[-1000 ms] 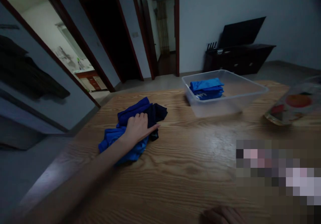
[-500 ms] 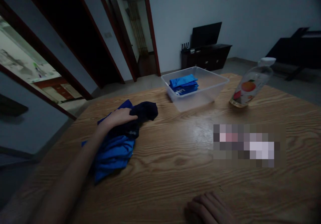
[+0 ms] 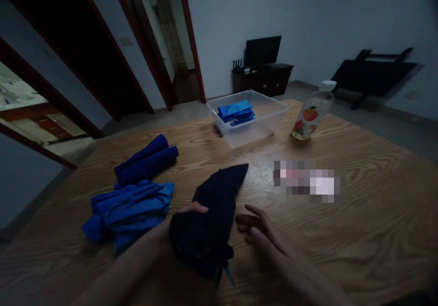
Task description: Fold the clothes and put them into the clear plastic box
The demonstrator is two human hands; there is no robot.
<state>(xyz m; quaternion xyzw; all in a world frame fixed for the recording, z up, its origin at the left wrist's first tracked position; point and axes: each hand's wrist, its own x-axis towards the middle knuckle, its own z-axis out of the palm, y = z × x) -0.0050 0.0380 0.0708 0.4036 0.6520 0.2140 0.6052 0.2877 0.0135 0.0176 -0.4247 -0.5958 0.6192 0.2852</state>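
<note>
My left hand [image 3: 185, 214] grips a dark navy garment [image 3: 212, 219] and holds it over the wooden table [image 3: 359, 214] close in front of me; most of the hand is hidden behind the cloth. My right hand [image 3: 260, 228] is just right of the garment, fingers spread, holding nothing. To the left lies a crumpled bright blue cloth [image 3: 130, 208], with a darker blue rolled cloth [image 3: 147, 162] behind it.
A clear plastic bin [image 3: 265, 123] with a folded blue cloth [image 3: 236, 112] inside stands at the table's far side. A plastic bottle with a fruit label [image 3: 311, 114] is to its right. A blurred patch lies mid-table. Doorways, a TV stand and a dark folded table lie beyond.
My left hand lifted the navy garment off the blue pile and brought it toward me. My right hand rose from the near edge to beside it. The view turned right.
</note>
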